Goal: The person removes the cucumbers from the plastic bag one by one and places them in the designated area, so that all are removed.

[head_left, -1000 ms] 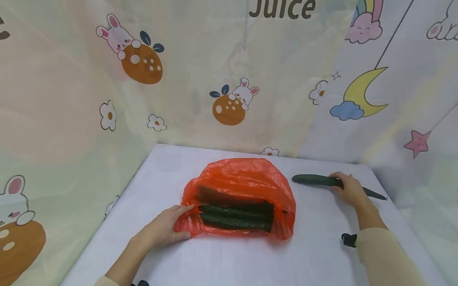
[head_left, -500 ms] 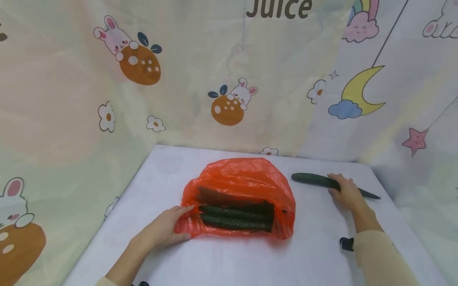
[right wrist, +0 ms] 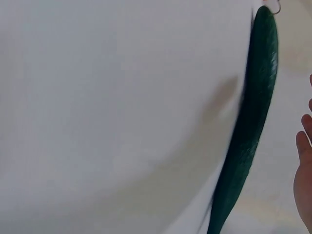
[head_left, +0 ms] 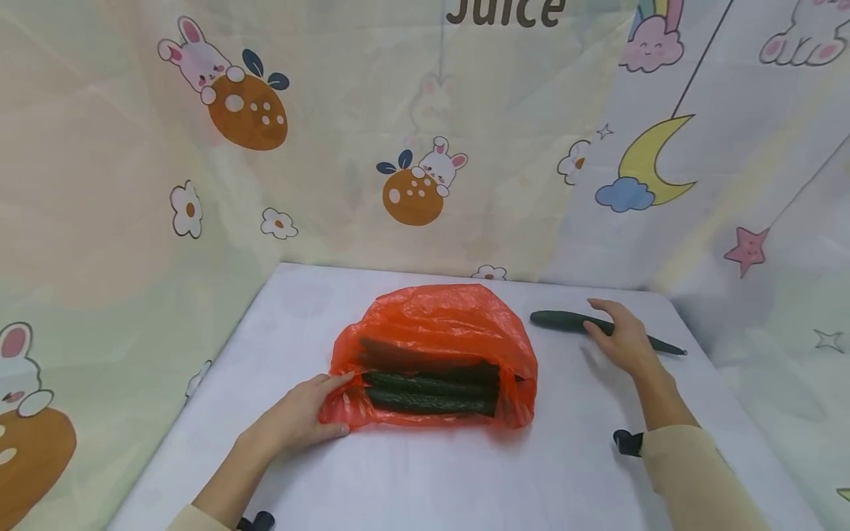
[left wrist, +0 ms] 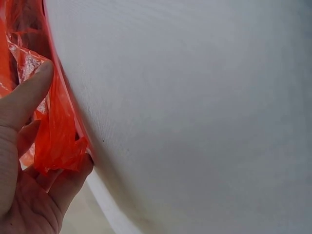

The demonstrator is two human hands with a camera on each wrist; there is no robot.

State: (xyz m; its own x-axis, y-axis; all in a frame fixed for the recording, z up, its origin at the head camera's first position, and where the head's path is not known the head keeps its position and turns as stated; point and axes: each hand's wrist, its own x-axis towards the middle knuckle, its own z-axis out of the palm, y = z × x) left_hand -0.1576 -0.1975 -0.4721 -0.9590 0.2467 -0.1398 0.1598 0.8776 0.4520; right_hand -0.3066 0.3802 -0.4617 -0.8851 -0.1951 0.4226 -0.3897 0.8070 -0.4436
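Note:
A red plastic bag (head_left: pixel 445 306) lies with its mouth toward me, several dark green cucumbers (head_left: pixel 432 394) inside it. My left hand (head_left: pixel 295 417) holds the bag's left edge; in the left wrist view, crumpled red plastic (left wrist: pixel 58 131) sits between thumb and curled fingers. To the right of the bag, a single long cucumber (head_left: pixel 561 320) lies on the table. Over its middle hovers my right hand (head_left: pixel 627 341), thumb and fingers spread apart. The right wrist view shows a gap between that cucumber (right wrist: pixel 253 117) and the hand (right wrist: pixel 304 170) at the frame's edge.
The white-covered table (head_left: pixel 425 479) runs back to a cartoon-printed cloth backdrop (head_left: pixel 332 147), which also hangs along both sides. Black wrist-camera parts (head_left: pixel 627 442) stick out by the sleeves.
My right hand has let go of the single cucumber, its fingers spreading and lifting off. The left hand keeps its place on the bag. The head view has shifted slightly.

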